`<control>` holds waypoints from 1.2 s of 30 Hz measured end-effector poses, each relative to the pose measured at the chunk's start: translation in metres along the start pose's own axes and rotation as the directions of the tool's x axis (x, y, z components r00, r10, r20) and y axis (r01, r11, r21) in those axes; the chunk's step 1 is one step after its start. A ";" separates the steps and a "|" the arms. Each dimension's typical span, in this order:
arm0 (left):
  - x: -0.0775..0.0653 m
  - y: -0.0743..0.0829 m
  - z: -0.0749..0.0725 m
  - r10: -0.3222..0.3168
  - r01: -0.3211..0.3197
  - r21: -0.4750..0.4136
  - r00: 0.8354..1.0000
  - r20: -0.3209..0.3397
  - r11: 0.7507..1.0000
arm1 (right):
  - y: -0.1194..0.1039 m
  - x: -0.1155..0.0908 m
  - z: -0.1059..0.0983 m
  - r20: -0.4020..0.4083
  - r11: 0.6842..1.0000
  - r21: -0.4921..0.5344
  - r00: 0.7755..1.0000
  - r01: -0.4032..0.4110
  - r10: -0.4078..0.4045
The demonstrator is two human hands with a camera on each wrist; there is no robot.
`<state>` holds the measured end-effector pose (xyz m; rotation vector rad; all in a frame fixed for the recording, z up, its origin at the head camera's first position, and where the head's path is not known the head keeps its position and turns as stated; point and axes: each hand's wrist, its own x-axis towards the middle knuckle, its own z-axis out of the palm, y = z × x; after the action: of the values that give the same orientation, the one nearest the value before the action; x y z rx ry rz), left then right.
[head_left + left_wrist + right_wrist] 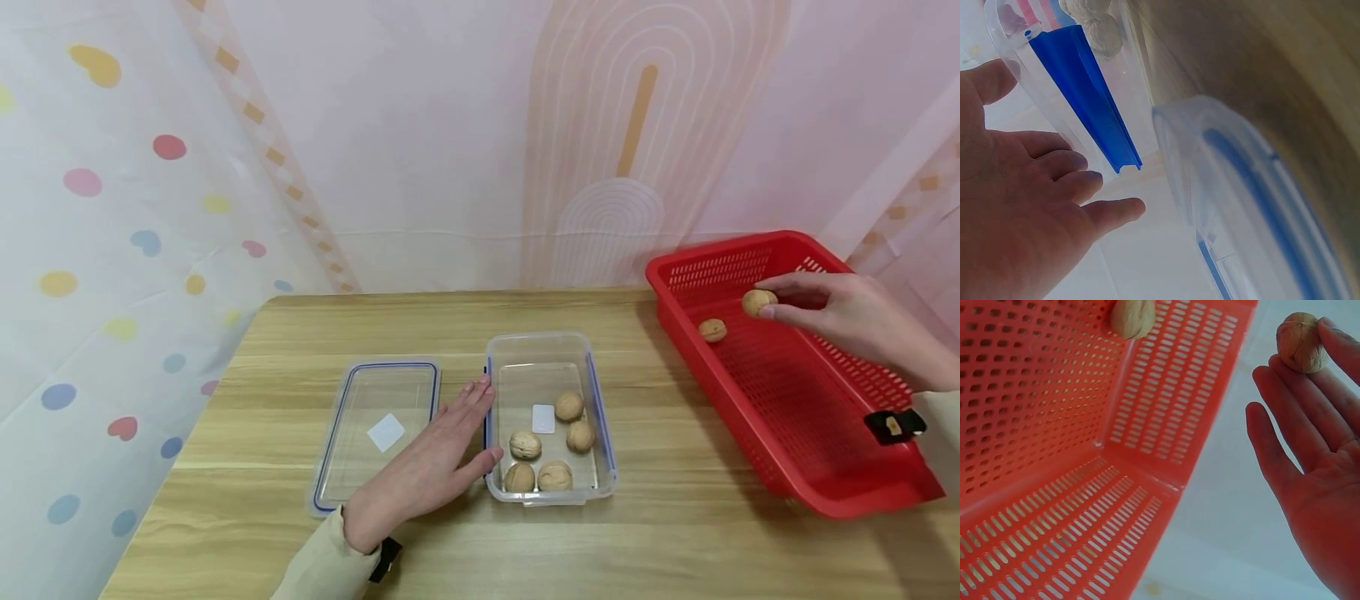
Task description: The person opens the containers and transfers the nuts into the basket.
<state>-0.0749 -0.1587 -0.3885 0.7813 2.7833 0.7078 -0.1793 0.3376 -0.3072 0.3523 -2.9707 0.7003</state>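
Over the red basket (738, 400), my right hand (847, 317) pinches a walnut (759, 303) between thumb and fingertips; the right wrist view shows the same walnut (1301, 342) at the fingertips. Another walnut (712, 331) lies in the basket near its left wall. My left hand (431, 458) rests with fairly straight fingers against the left side of a clear plastic container (517, 354). In its near half sit several walnuts (555, 477), beside a small white packet (543, 419). The left wrist view shows the container's blue side latch (1088, 94) near my fingers.
A clear lid (352, 450) with a blue seal and a white square label lies left of the container, partly behind my left hand. The wooden table (637, 542) meets a patterned cloth backdrop (420, 150) at the back. The basket stands at the right.
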 end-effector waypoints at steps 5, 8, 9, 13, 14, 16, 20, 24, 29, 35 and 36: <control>-0.001 -0.001 0.000 -0.001 0.001 0.008 1.000 -0.003 1.000 | 0.004 0.010 0.002 0.076 1.000 0.018 0.997 -0.014 0.013; -0.002 -0.001 0.000 0.003 -0.003 0.013 1.000 -0.013 1.000 | 0.007 0.015 0.005 0.087 0.999 0.039 0.996 -0.010 0.007; -0.003 -0.002 -0.001 0.003 -0.002 0.015 1.000 -0.013 1.000 | 0.009 0.016 0.007 0.089 0.999 0.045 0.996 -0.003 -0.001; -0.003 -0.002 -0.002 0.000 0.001 0.016 1.000 -0.007 1.000 | 0.014 0.022 0.013 0.116 0.998 0.067 0.993 0.010 -0.018; -0.003 -0.002 -0.002 0.002 -0.002 0.014 1.000 -0.006 1.000 | 0.016 0.023 0.014 0.132 0.998 0.069 0.991 0.011 -0.020; -0.003 -0.002 -0.002 0.003 -0.003 0.012 1.000 -0.003 1.000 | 0.019 0.025 0.017 0.161 0.997 0.074 0.987 0.008 -0.020; -0.003 -0.002 -0.002 0.008 -0.007 0.013 1.000 -0.009 1.000 | 0.023 0.028 0.020 0.207 0.997 0.073 0.978 0.004 -0.019; -0.004 -0.002 -0.002 0.007 -0.007 0.016 1.000 -0.009 1.000 | 0.026 0.030 0.023 0.225 0.998 0.061 0.974 -0.003 -0.011; -0.004 -0.002 -0.002 0.007 -0.007 0.013 1.000 -0.004 1.000 | 0.032 0.033 0.029 0.247 0.999 0.047 0.969 -0.012 0.000; -0.005 -0.002 -0.002 0.013 -0.013 0.010 1.000 -0.002 1.000 | 0.036 0.034 0.035 0.276 0.998 0.058 0.961 -0.028 0.011; -0.005 -0.002 -0.002 0.013 -0.013 0.009 1.000 -0.001 1.000 | 0.037 0.034 0.036 0.277 0.998 0.058 0.961 -0.024 0.007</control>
<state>-0.0719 -0.1638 -0.3875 0.8018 2.7868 0.6989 -0.2214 0.3470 -0.3512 0.4671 -3.2221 0.8059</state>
